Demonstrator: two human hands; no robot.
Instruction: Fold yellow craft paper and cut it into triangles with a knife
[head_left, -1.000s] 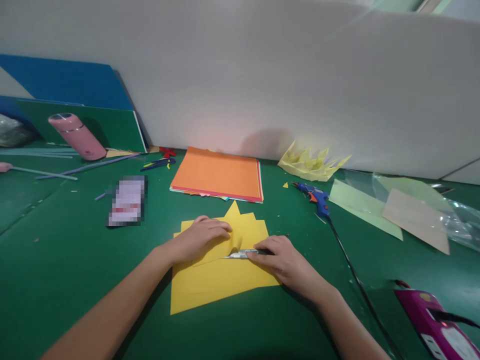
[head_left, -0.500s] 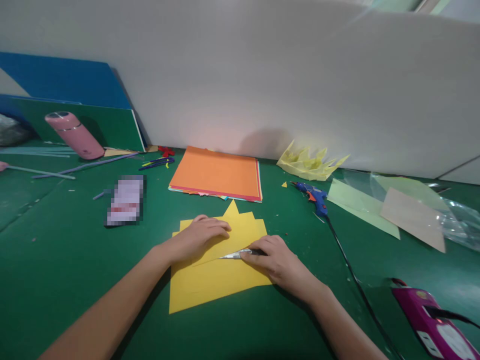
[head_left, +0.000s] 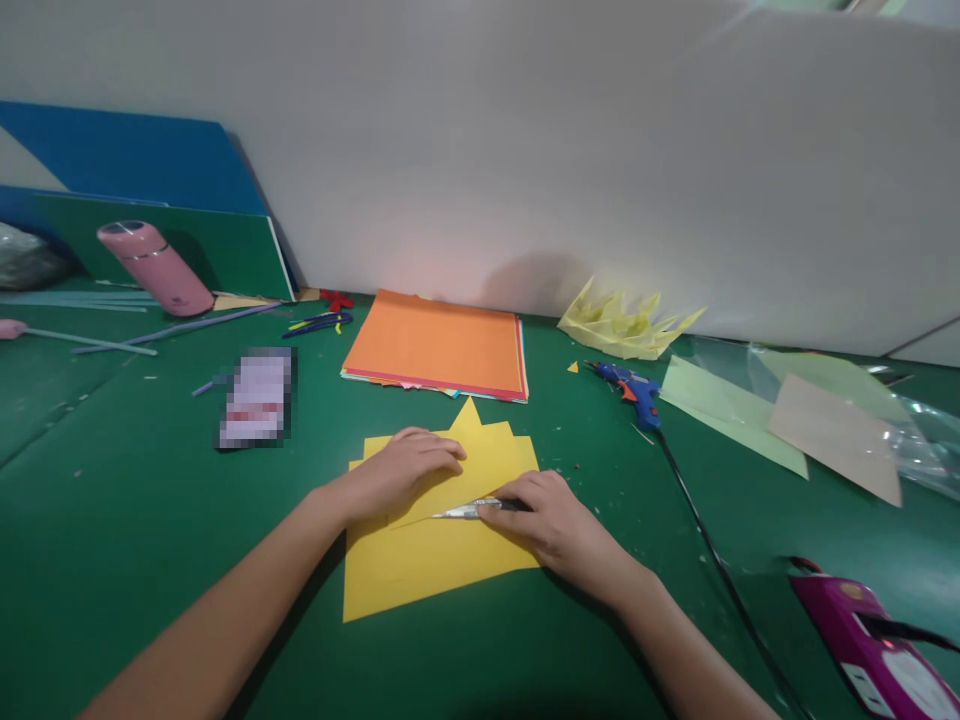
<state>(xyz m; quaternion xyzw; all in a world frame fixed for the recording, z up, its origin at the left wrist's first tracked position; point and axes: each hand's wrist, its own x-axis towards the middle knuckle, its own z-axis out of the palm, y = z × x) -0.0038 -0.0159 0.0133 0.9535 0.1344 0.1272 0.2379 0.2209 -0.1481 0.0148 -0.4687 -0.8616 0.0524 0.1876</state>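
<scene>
Yellow paper (head_left: 420, 575) with a stepped, pointed upper edge lies on the green table. My left hand (head_left: 409, 470) rests flat on its upper left part, fingers stretched out and holding nothing. Lower on the sheet, my right hand (head_left: 547, 515) grips a silver utility knife (head_left: 466, 510), whose pointed tip faces left. The blade lies along a slanting slit or edge in the paper that runs left below my left hand. The knife's rear end is hidden in my right hand.
Behind the paper lies a stack of coloured sheets (head_left: 439, 345). To its right are a pale yellow paper crown (head_left: 626, 325) and a blue glue gun (head_left: 634, 390) with a black cord. A magenta power strip (head_left: 847, 620) lies front right; a blurred-out phone-like object (head_left: 259, 400) and pink bottle (head_left: 157, 270) are left.
The knife tip has slid slightly left along the slit. Both hands keep nearly the same place on the paper, and the whole view has shifted a little.
</scene>
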